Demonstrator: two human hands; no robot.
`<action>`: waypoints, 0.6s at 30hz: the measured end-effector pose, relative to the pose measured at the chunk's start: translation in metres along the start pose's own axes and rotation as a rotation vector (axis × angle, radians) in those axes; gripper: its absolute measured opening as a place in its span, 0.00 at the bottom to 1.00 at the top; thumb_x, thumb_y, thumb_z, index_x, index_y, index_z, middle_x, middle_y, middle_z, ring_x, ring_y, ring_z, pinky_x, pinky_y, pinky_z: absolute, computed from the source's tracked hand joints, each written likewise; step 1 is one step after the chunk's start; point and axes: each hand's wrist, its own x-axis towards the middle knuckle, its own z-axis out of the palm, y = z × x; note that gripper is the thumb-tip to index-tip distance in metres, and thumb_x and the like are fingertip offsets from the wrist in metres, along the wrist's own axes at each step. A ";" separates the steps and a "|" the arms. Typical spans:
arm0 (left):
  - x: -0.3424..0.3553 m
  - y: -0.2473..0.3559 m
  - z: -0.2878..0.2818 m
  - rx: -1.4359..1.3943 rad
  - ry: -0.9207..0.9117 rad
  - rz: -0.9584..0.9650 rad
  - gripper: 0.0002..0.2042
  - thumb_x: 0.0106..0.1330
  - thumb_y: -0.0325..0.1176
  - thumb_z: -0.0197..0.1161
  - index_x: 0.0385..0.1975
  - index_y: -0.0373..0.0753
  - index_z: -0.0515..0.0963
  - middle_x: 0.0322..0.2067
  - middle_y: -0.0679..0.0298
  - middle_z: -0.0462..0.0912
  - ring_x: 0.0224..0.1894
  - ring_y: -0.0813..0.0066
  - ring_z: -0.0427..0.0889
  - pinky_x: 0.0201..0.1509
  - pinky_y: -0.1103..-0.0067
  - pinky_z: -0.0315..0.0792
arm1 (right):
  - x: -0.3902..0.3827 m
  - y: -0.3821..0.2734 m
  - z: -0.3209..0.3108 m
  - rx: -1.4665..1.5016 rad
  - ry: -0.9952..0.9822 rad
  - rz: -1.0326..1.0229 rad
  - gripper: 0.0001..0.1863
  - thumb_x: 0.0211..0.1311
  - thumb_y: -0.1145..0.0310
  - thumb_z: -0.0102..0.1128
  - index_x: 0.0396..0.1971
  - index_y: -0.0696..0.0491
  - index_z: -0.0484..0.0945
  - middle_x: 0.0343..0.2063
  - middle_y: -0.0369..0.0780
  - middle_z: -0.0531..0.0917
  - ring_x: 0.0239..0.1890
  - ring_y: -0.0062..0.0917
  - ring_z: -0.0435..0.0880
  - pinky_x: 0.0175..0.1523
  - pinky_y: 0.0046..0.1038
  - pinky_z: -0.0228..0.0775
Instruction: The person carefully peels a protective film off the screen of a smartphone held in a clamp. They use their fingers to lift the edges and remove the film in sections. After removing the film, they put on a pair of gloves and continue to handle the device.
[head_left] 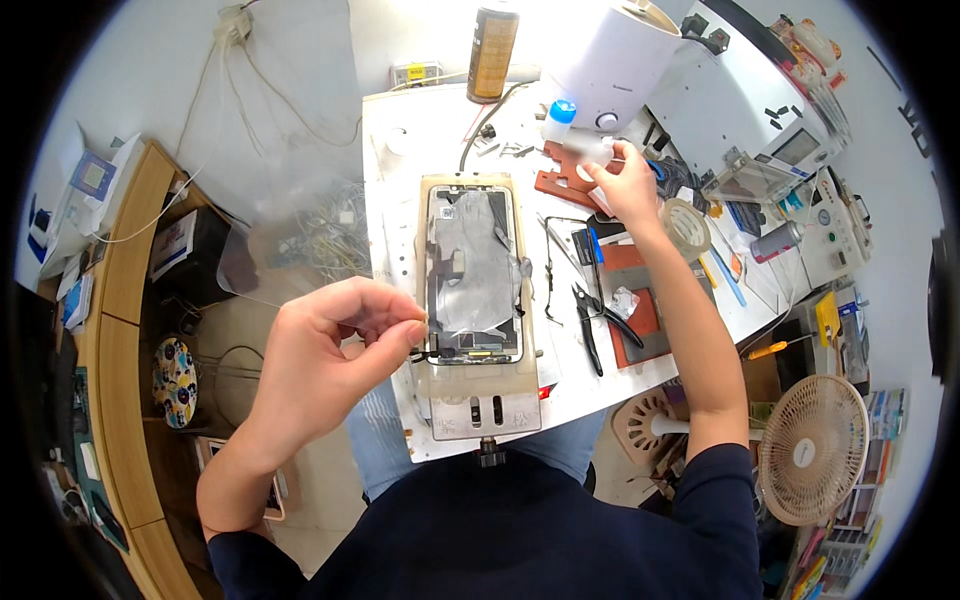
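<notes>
An opened phone (478, 270) lies in a flat clamp fixture (428, 385) in front of me, with a grey, crinkled sheet (475, 260) over much of its inside. My left hand (345, 345) is closed, thumb and forefinger pinched at the phone's lower left edge; what lies between the fingertips is too small to tell. Reaching to the back right, my right hand (625, 185) is closed round a small whitish object (592, 152), blurred, its kind unclear. It is above a reddish-brown slotted holder (565, 172), near a blue-capped bottle (560, 118).
Right of the fixture lie black-handled cutters (605, 325), a crumpled foil piece (625, 302) and a roll of tape (686, 228). A white appliance with a knob (615, 70) and a dark tall can (493, 55) stand at the back. A fan (813, 450) is at lower right.
</notes>
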 end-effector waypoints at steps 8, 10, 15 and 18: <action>0.000 0.007 -0.003 0.091 -0.052 -0.025 0.05 0.66 0.22 0.68 0.39 0.31 0.83 0.33 0.67 0.86 0.36 0.86 0.82 0.41 0.86 0.74 | -0.002 0.005 0.020 -0.016 0.196 -0.125 0.31 0.59 0.68 0.68 0.61 0.62 0.71 0.51 0.45 0.83 0.51 0.31 0.84 0.54 0.29 0.77; -0.002 0.004 -0.005 0.100 -0.045 -0.031 0.05 0.66 0.22 0.69 0.39 0.31 0.83 0.34 0.67 0.86 0.37 0.86 0.82 0.42 0.85 0.74 | -0.027 -0.056 0.004 0.144 0.278 -0.223 0.26 0.60 0.76 0.57 0.61 0.61 0.70 0.48 0.42 0.81 0.47 0.30 0.81 0.52 0.32 0.76; 0.000 0.002 -0.006 0.093 -0.058 -0.023 0.05 0.66 0.22 0.69 0.40 0.31 0.83 0.35 0.66 0.86 0.39 0.85 0.82 0.45 0.85 0.74 | -0.092 -0.172 -0.049 0.271 -0.268 -0.435 0.19 0.63 0.56 0.71 0.45 0.56 0.84 0.29 0.34 0.87 0.28 0.16 0.77 0.35 0.21 0.71; -0.001 0.001 -0.004 0.082 -0.047 -0.038 0.05 0.67 0.22 0.68 0.40 0.31 0.83 0.35 0.67 0.86 0.39 0.86 0.82 0.45 0.85 0.75 | -0.106 -0.193 -0.054 0.213 -0.643 -0.486 0.18 0.59 0.61 0.73 0.46 0.54 0.84 0.28 0.32 0.86 0.28 0.15 0.77 0.34 0.21 0.68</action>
